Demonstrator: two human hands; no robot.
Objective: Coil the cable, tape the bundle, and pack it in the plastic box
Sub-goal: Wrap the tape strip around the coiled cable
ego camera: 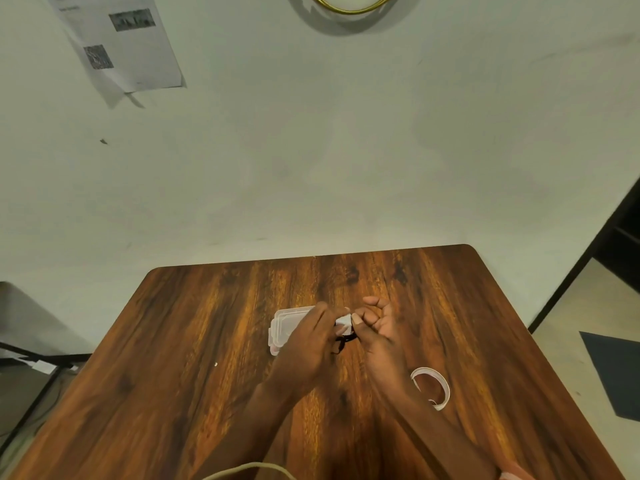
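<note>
Over the middle of the wooden table (194, 341), my left hand (313, 336) and my right hand (375, 327) meet. Between them is a small coiled black cable bundle (343, 339) with a white piece of tape (343, 321) on it. My left hand grips the bundle, and my right thumb and forefinger pinch the tape. A clear plastic box (284, 323) with its lid on lies just behind my left hand, partly hidden by it. The white tape roll (434, 388) lies flat on the table to the right of my right wrist.
The table's far edge meets a pale wall (311, 168). A printed sheet (121, 43) hangs on the wall at upper left. A pale cord (249, 467) curves at the bottom edge. At the right there is floor with a dark mat (613, 372).
</note>
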